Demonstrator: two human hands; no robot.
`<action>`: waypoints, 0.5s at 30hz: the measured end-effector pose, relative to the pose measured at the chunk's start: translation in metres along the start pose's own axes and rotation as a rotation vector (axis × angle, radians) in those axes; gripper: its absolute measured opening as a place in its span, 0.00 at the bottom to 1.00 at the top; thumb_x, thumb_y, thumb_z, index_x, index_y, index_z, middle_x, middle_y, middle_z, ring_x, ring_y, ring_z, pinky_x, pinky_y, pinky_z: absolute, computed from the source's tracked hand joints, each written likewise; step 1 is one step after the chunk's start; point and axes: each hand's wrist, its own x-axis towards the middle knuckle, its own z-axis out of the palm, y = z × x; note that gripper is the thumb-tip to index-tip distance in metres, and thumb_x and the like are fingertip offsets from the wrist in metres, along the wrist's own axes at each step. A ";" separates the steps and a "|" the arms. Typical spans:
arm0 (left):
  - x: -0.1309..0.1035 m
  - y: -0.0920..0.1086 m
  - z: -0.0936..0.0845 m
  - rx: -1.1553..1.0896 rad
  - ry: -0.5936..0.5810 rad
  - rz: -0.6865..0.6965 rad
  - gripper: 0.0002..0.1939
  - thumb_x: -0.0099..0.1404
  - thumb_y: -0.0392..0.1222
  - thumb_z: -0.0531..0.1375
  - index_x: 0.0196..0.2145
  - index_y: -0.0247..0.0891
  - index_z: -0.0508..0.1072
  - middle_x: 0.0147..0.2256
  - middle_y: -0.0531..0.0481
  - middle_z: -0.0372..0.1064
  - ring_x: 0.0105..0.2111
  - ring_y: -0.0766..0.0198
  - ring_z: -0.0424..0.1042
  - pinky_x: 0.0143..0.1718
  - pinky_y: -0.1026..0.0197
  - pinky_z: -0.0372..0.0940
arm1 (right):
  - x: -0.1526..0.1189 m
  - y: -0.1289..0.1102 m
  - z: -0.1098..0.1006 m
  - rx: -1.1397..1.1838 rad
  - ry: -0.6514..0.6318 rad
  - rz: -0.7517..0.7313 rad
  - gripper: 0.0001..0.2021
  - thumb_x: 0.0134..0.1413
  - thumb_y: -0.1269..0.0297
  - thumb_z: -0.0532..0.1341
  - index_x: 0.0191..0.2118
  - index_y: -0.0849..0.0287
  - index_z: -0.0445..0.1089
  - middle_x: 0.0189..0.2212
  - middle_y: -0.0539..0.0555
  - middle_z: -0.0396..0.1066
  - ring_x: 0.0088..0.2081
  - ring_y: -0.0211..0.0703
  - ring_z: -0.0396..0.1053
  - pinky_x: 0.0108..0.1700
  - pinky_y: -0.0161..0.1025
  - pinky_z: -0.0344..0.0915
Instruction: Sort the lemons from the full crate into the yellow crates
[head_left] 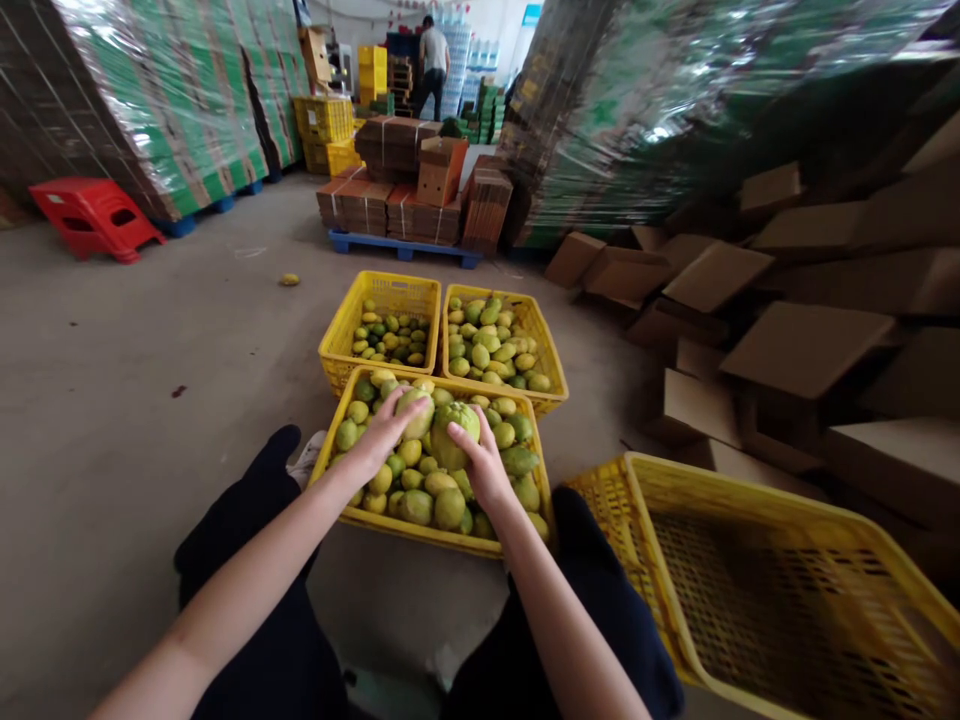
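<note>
A yellow plastic crate (442, 543) full of green and yellow lemons (416, 507) stands between my knees. Over it, my left hand (388, 425) has its fingers wrapped round a large yellow-green lemon (417, 415). Close beside that one, a bumpy green lemon (452, 437) is in the grip of my right hand (487, 462). Both held fruits are above the pile, and my palms hide part of them. Just beyond stand two more yellow crates, the left one (337, 325) with smaller lemons low inside and the right one (551, 350) fuller.
An empty yellow crate (750, 500) is at my right, with a heap of open cardboard boxes (810, 350) behind it. A stray lemon (289, 280) lies on the floor. Farther off are a red stool (97, 218), a blue pallet (405, 250) of flattened cartons, and a person (433, 70).
</note>
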 end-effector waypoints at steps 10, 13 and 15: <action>0.012 0.017 0.005 -0.407 0.112 -0.228 0.07 0.62 0.44 0.61 0.29 0.38 0.74 0.23 0.51 0.74 0.29 0.60 0.77 0.34 0.60 0.73 | -0.002 -0.017 0.013 0.291 -0.070 0.139 0.18 0.39 0.58 0.72 0.39 0.54 0.74 0.36 0.50 0.77 0.41 0.50 0.75 0.38 0.43 0.75; 0.012 0.017 0.004 -0.384 0.062 -0.131 0.08 0.61 0.42 0.60 0.28 0.36 0.75 0.23 0.51 0.74 0.25 0.64 0.75 0.31 0.62 0.71 | 0.002 -0.016 0.012 0.392 0.005 0.204 0.17 0.42 0.50 0.69 0.36 0.56 0.73 0.32 0.52 0.77 0.39 0.53 0.76 0.34 0.46 0.75; 0.009 0.013 0.005 -0.317 0.037 -0.061 0.11 0.60 0.43 0.60 0.24 0.36 0.75 0.22 0.51 0.73 0.24 0.64 0.73 0.30 0.63 0.69 | 0.003 -0.012 0.011 0.386 0.073 0.200 0.19 0.44 0.45 0.66 0.34 0.56 0.73 0.29 0.53 0.76 0.38 0.54 0.77 0.32 0.46 0.75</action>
